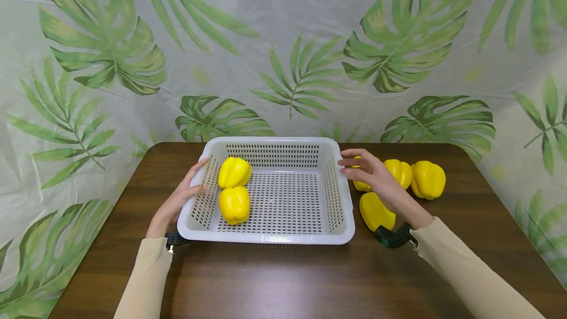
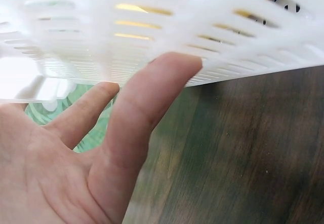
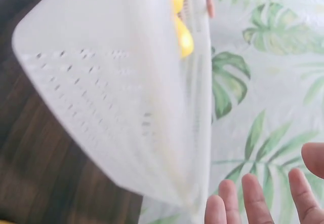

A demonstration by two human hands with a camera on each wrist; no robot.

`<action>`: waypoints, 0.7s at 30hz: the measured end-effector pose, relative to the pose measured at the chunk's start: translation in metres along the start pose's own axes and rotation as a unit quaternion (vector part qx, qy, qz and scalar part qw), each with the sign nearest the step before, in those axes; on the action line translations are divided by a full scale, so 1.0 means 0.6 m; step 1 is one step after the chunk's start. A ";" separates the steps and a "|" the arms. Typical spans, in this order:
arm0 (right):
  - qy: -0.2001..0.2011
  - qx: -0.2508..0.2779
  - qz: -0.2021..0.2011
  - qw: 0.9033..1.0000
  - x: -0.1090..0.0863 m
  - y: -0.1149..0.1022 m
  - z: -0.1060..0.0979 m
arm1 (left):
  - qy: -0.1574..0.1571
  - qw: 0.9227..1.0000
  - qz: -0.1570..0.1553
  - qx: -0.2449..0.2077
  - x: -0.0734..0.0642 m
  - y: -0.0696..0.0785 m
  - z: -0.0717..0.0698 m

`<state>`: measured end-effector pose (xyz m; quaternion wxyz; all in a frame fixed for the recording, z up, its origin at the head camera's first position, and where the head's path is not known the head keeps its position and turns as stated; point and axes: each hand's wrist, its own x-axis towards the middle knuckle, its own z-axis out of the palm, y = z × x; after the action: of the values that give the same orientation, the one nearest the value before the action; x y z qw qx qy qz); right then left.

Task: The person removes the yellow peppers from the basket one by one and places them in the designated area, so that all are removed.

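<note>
A pale, leaf-printed sheet (image 1: 283,18) hangs beyond the far, left and right edges of the brown tabletop (image 1: 266,279).

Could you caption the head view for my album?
Two yellow peppers in a white basket between left fingers and right fingers, more peppers at right.

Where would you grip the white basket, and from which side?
Probably at both short ends of the white basket, coming from left and right together: it is wide, and the two yellow peppers inside sit left of centre, so lifting one end might tip it.
</note>
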<state>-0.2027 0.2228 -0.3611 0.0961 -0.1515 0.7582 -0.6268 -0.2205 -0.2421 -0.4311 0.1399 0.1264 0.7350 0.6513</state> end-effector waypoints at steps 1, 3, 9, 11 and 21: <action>-0.003 0.002 0.001 1.000 0.004 -0.004 0.005 | 0.000 1.000 -0.001 -0.001 0.000 0.000 0.000; -0.013 0.003 0.003 1.000 0.011 -0.012 0.017 | 0.001 1.000 -0.002 -0.002 0.000 0.000 0.000; -0.049 -0.007 0.002 0.999 0.036 -0.026 0.053 | 0.002 1.000 -0.001 0.000 0.000 -0.001 -0.001; -0.064 -0.011 0.003 0.998 0.043 -0.031 0.064 | 0.002 1.000 0.000 -0.001 0.000 -0.001 0.000; -0.129 -0.009 0.001 0.992 0.072 -0.035 0.112 | 0.001 1.000 0.002 0.000 0.000 -0.001 0.000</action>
<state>-0.2179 0.1421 -0.3516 0.1926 -0.2309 0.7451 -0.5954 -0.2208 -0.2421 -0.4315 0.1377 0.1268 0.7352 0.6514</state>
